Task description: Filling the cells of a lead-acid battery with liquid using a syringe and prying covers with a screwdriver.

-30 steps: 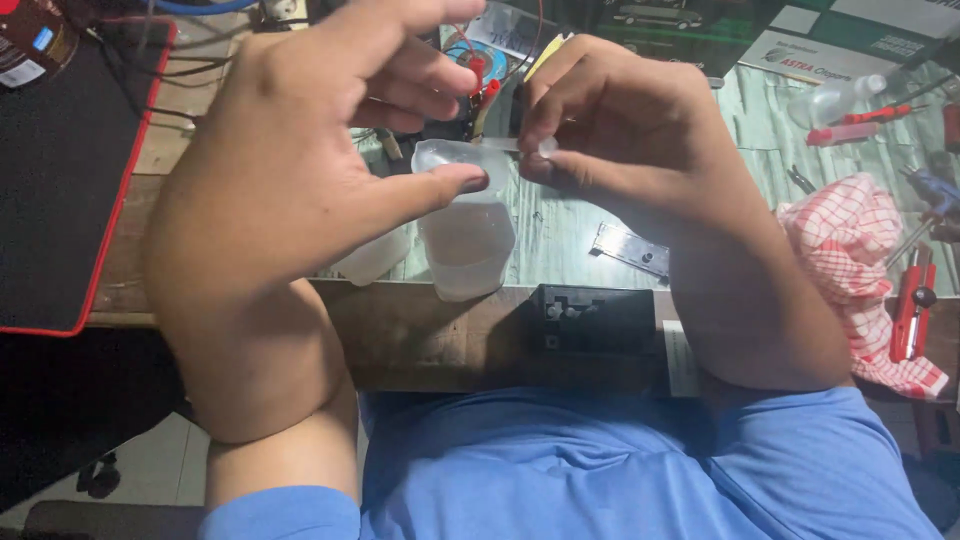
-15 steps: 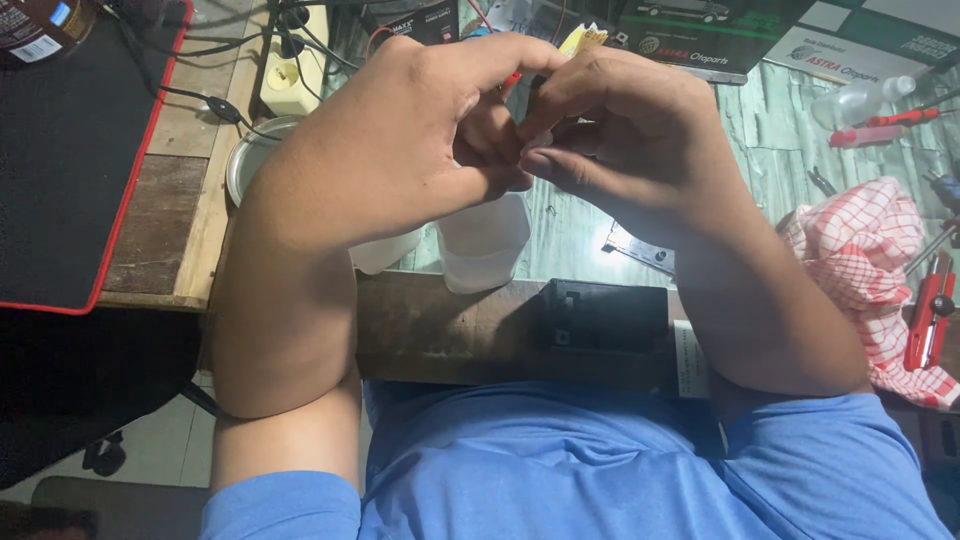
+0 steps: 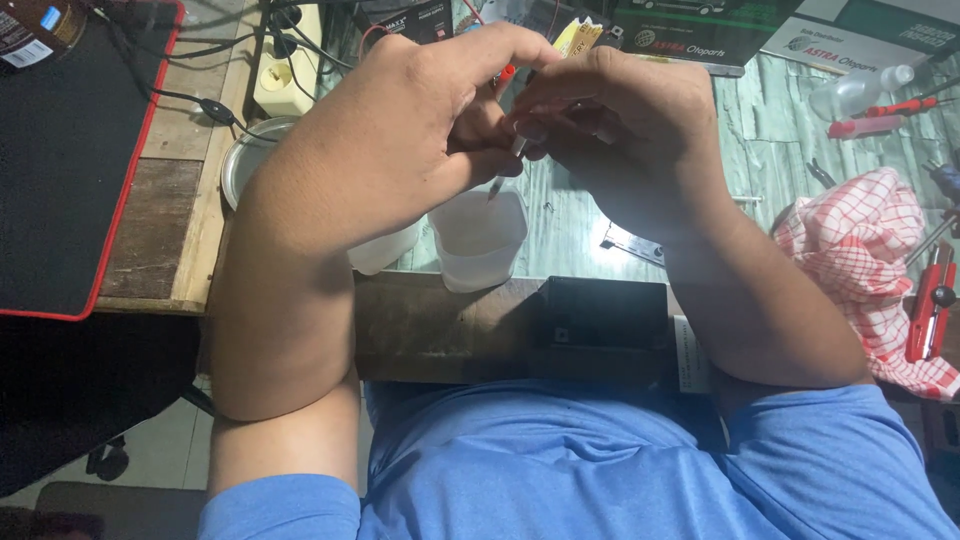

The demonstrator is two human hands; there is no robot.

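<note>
Hands (image 3: 400,150) (image 3: 620,130): both grips pinch thin tool (image 3: 508,150) | translucent cup (image 3: 478,240) below | dark green boxes (image 3: 690,35) behind

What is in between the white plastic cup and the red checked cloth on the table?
In the head view, a small flat metal piece lies on the greenish table between the white plastic cup and the red checked cloth.

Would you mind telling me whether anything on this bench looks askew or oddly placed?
The translucent plastic cup stands right at the near edge of the bench, below both hands' fingers, where a nudge might tip it off. The red-checked cloth lies crumpled among tools.
</note>
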